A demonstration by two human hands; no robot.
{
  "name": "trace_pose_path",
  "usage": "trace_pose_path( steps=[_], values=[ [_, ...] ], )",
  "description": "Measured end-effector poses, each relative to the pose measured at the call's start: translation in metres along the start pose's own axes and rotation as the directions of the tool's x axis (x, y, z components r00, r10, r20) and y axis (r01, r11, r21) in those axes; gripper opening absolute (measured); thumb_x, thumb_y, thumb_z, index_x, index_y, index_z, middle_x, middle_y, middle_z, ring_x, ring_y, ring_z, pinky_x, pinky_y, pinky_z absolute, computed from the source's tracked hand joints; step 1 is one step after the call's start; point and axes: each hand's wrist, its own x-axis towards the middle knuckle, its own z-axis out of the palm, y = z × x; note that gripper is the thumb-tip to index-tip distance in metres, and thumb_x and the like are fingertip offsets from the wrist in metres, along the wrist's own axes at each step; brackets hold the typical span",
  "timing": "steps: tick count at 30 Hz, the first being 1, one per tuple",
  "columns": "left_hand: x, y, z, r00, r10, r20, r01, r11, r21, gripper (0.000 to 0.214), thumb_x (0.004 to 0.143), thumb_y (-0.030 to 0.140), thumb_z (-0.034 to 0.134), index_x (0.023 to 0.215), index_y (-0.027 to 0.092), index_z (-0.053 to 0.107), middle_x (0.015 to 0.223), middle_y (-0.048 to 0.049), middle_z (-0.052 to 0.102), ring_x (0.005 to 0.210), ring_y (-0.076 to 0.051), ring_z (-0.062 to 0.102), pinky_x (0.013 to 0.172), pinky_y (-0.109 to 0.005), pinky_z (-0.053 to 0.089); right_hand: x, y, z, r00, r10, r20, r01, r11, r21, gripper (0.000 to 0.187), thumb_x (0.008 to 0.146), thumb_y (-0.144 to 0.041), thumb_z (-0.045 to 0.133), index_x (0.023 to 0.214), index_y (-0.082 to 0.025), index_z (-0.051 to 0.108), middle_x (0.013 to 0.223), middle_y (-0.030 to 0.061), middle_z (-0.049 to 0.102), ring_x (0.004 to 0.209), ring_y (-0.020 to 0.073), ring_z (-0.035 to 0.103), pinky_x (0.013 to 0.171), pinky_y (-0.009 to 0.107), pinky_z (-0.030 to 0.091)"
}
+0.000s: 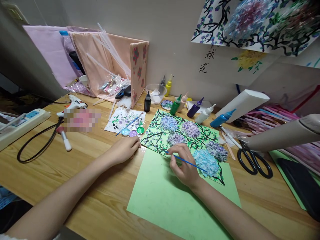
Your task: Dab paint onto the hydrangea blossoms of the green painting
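My right hand [183, 165] pinches a thin blue paintbrush [188, 162] above the lower edge of a painting [155, 133]. The brush slants, its front end near the painting's black branches. Textured blue and purple flower clusters, dark branches and small green leaves cover the painting, which lies on a larger light green sheet [155, 196]. My left hand [129, 148] rests on the table with curled fingers, at the painting's left corner; what is under the fingers is hidden. Beyond it lie a paint-smeared paper [117, 116], a second blue brush [130, 124] and small paint pots [133, 133].
Paint bottles [175, 105] stand behind the painting. Black-handled scissors [253, 161] and a grey cylinder [282, 133] are at right. A glue gun [75, 103], its black cable and a power strip [22, 126] lie left. A fabric-covered box [140, 73] stands against the wall.
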Motion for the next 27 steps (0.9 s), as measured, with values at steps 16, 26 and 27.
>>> trace_pose_path(
  steps=[16,26,27],
  values=[
    [0.0005,-0.0017,0.0012,1.0,-0.003,-0.018,0.003,1.0,0.021,0.027,0.088,0.033,0.028,0.074,0.02,0.048,0.072,-0.0009,0.059,0.07,-0.017,0.052,0.059,-0.025,0.032,-0.0002,0.0009,0.0001,1.0,0.026,-0.016,-0.026,1.0,0.017,0.015,0.077,-0.008,0.045,0.085,-0.021,0.048,0.079,0.0036,0.053,0.081,0.0191,0.048,0.071,0.034,0.041],
    [0.0004,-0.0014,0.0013,1.0,0.002,-0.019,-0.002,1.0,0.012,0.027,0.088,0.032,0.029,0.072,0.02,0.047,0.069,0.0,0.058,0.068,-0.016,0.052,0.059,-0.025,0.032,0.0001,0.0017,0.0005,0.999,0.043,-0.01,-0.042,0.999,0.024,0.015,0.079,-0.009,0.044,0.086,-0.021,0.048,0.08,0.0037,0.053,0.082,0.0195,0.048,0.071,0.035,0.041],
    [0.0003,-0.001,0.0013,1.0,-0.001,-0.019,0.001,1.0,0.014,0.027,0.088,0.032,0.029,0.072,0.02,0.047,0.069,-0.0003,0.058,0.068,-0.016,0.052,0.059,-0.025,0.032,0.0001,0.0017,0.0006,0.999,0.049,-0.006,-0.049,0.999,0.024,0.014,0.079,-0.01,0.044,0.086,-0.022,0.048,0.08,0.0037,0.053,0.082,0.0196,0.048,0.071,0.035,0.041]
  ],
)
